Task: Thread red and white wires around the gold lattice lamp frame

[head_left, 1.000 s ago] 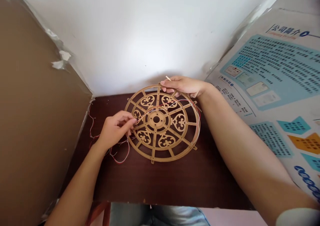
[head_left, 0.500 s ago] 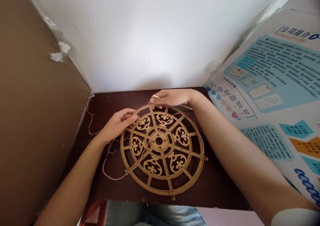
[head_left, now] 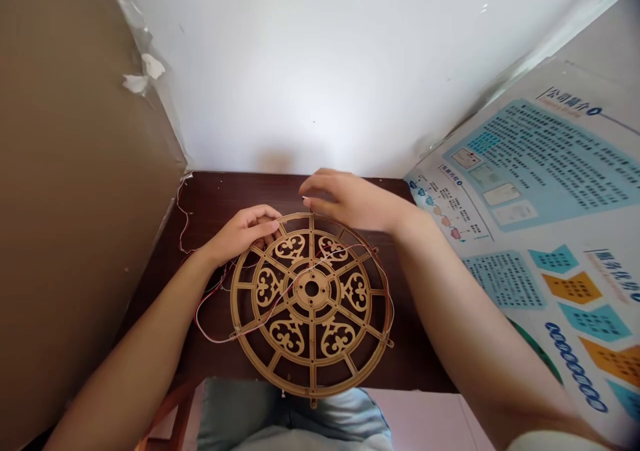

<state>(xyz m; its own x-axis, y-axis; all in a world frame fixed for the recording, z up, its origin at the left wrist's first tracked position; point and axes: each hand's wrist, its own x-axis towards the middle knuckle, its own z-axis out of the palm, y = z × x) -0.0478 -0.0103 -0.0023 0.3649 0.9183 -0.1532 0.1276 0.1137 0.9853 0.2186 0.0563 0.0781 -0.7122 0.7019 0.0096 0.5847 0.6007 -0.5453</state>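
A round, light-brown wooden lattice panel (head_left: 312, 312), with spokes, scroll cut-outs and a hole at its centre, lies low over the table, its near edge jutting past the table's front edge. My left hand (head_left: 250, 230) is closed on the rim at the upper left, thumb on top and fingers underneath. Thin red and white wires (head_left: 213, 340) run across the panel and loop out on the left. Just over the far rim is my right hand (head_left: 345, 200), fingers bent toward the thumb. A tiny pale tip shows at its fingertips; the rest is hidden.
The dark brown table (head_left: 210, 194) meets a white wall (head_left: 310, 71) at the back. A brown board (head_left: 75, 138) stands on the left, and a printed poster (head_left: 545, 164) covers the right side. More wire (head_left: 185, 228) trails along the table's left edge.
The panel has turned a little clockwise and come nearer, its near edge now past the table. My right hand has lifted off the far rim; the left still grips the rim.
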